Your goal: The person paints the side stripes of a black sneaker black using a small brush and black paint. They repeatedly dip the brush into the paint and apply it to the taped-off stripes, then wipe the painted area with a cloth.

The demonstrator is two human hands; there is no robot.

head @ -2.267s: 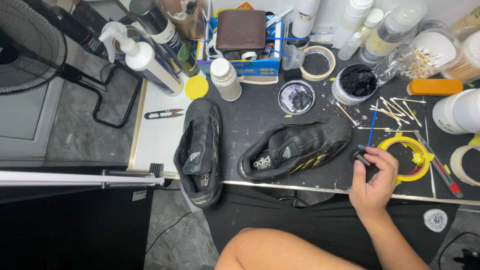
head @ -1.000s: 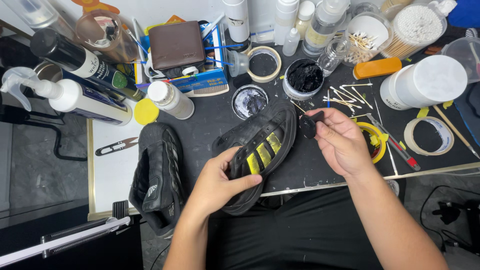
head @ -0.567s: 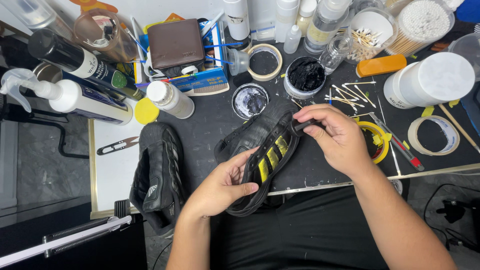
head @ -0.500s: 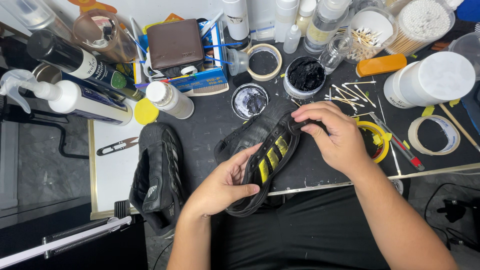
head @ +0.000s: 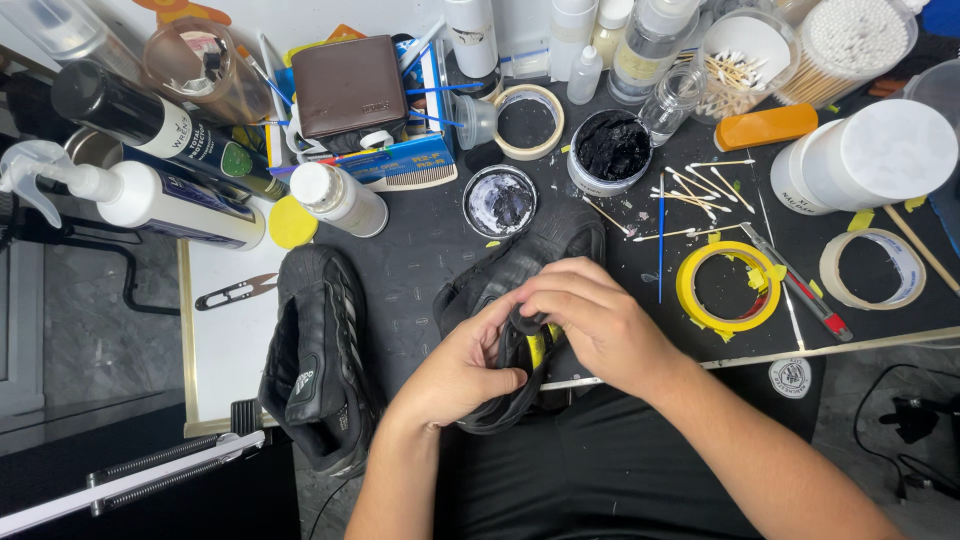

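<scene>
The light is bright and even, coming from above, with only soft short shadows. There is small white glare on the bottles at 12 o'clock. The focus is sharp; edges bend slightly, and the 7 o'clock corner is darker.

Black sneaker [head: 520, 270] with yellow stripes, tipped on side at front edge of dark mat, toe toward jars, heel over lap, mostly covered by both hands.

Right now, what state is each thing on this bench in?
Black shoe: held in left hand and right hand.
Second black shoe: lying untouched.
Black paste jar: open.
Small tin: open.
White tub: lidded.
Yellow tape roll: lying flat.
</scene>
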